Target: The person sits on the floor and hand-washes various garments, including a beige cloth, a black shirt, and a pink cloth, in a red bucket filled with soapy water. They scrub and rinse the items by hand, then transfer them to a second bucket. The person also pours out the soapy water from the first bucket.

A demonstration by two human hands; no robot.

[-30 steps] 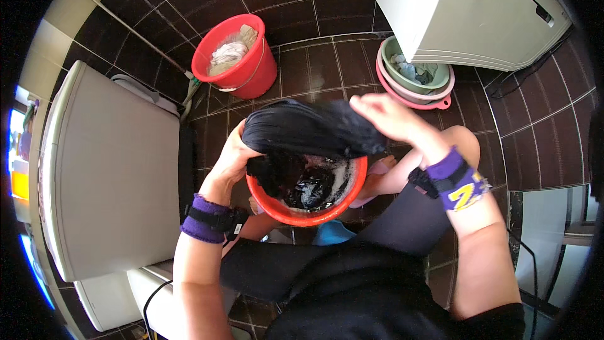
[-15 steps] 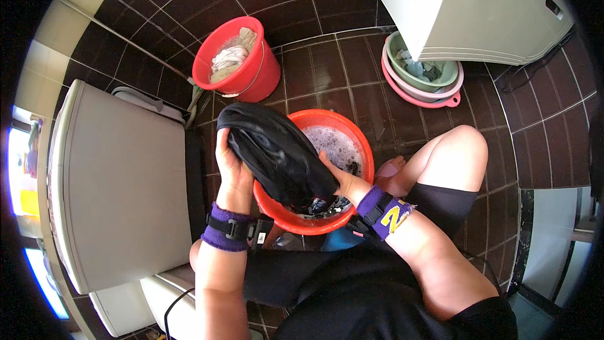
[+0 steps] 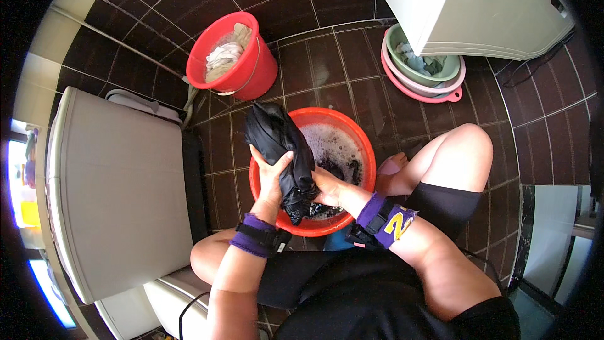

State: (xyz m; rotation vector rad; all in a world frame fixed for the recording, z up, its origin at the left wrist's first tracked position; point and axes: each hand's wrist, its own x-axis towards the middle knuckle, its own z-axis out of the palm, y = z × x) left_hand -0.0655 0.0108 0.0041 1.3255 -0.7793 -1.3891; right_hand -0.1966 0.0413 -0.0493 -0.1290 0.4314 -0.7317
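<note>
A bunched wet black garment [image 3: 280, 145] hangs over the left part of an orange-red basin [image 3: 370, 151] of sudsy water [image 3: 333, 145]. My left hand [image 3: 272, 173] grips its near left side, thumb laid across the cloth. At its lower right side, my right hand [image 3: 327, 186] is closed on the fabric, with some fingers hidden behind it. The garment's lower end dips toward the suds inside the basin. More dark cloth [image 3: 343, 170] lies in the foam beside my right hand.
A red bucket [image 3: 267, 72] of pale cloth stands at the far left. Stacked basins, a green one [image 3: 391, 41] on top holding cloth, sit beneath a white appliance [image 3: 465, 12]. A grey-lidded box [image 3: 119, 189] is at the left; dark tiles [image 3: 314, 69] cover the floor.
My left hand has moved right, toward my right hand. The black garment is squeezed narrower and hangs more upright; my right hand has shifted slightly left.
</note>
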